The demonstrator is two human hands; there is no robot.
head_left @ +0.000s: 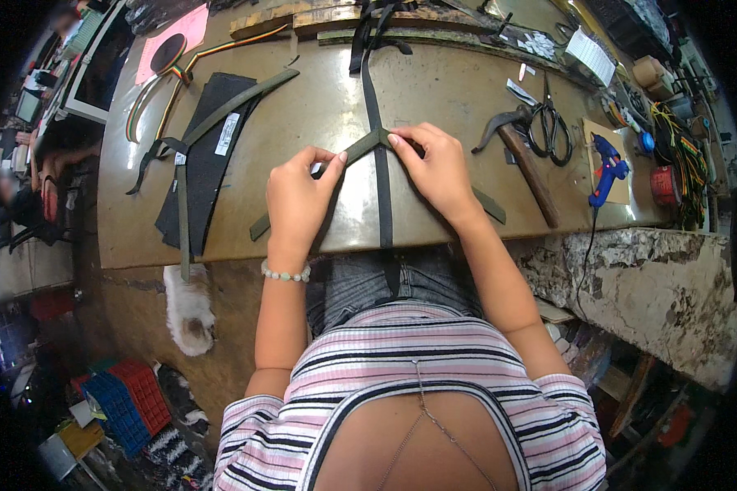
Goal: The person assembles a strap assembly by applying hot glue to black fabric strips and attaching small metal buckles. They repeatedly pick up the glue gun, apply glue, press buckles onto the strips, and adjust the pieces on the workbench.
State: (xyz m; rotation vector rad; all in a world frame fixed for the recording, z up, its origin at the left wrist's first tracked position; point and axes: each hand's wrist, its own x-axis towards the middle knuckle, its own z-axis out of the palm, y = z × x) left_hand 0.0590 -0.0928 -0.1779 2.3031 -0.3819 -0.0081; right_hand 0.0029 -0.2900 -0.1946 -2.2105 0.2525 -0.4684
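An olive-green webbing strap is bent to a peak at the middle of the table, its two ends slanting down toward the near edge. It crosses over a black strap that runs from the far side toward me. My left hand pinches the green strap left of the peak between thumb and fingers. With thumb and forefinger, my right hand grips it just right of the peak. To the left, a similar joined green and black strap lies partly on a dark fabric panel.
A hammer, black-handled scissors and a blue glue gun with a trailing cord lie at right. Wooden bars line the far side. A striped ribbon lies at left. Below the table's near edge is a furry animal.
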